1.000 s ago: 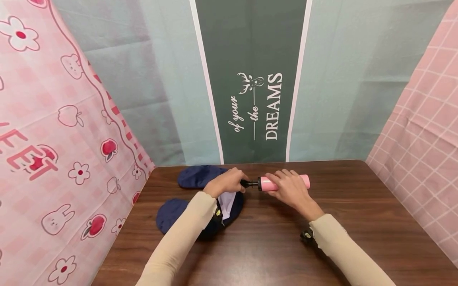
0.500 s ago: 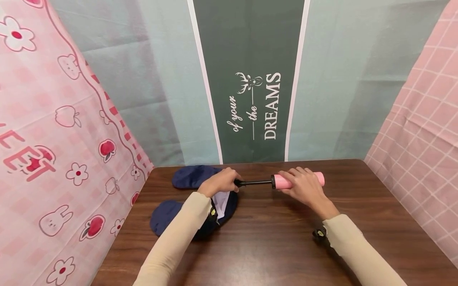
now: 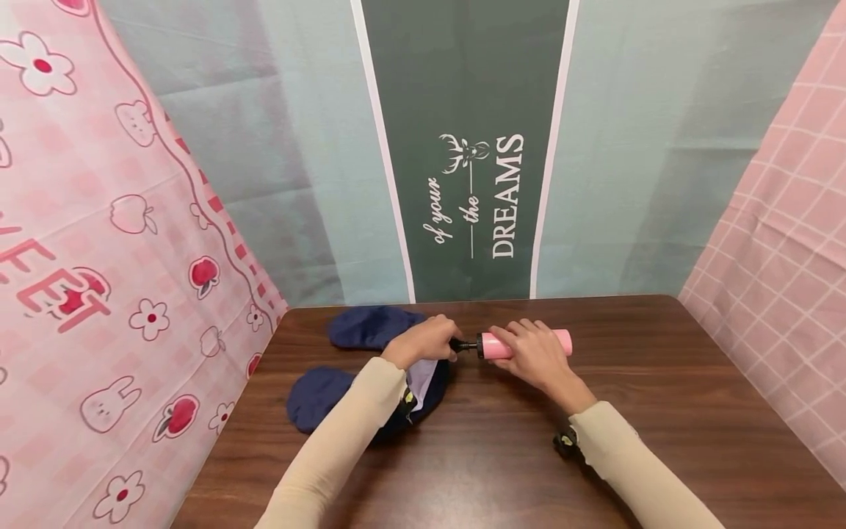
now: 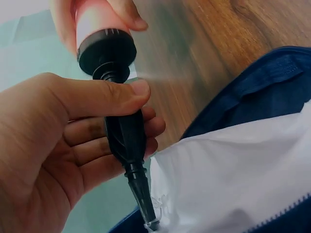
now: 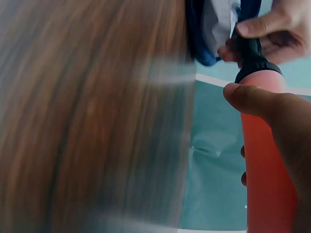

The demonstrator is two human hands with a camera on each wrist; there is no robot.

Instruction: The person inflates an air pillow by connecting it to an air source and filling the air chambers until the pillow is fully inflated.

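A hand air pump has a pink barrel (image 3: 563, 340) and a black handle end with a tapered nozzle (image 4: 141, 194). My left hand (image 3: 423, 342) grips the black end, thumb laid across it. My right hand (image 3: 534, 354) is wrapped round the pink barrel. Only a short stretch of the rod shows between them. In the left wrist view, the nozzle tip meets a clear valve (image 4: 153, 224) on a white inner bladder (image 4: 214, 165). Around that bladder lies an unzipped navy U-shaped neck pillow cover (image 3: 320, 398), partly hidden by my left forearm.
The dark wooden table (image 3: 502, 455) carries the pillow at its left. Behind the table's back edge hangs a green curtain (image 3: 469, 279). Pink patterned cloth (image 3: 152, 367) stands along the left side and pink checked cloth (image 3: 780, 257) along the right.
My right hand drew the barrel rightward, baring a long length of rod, then pushed it back left close to the left hand. The left hand keeps its grip by the pillow.
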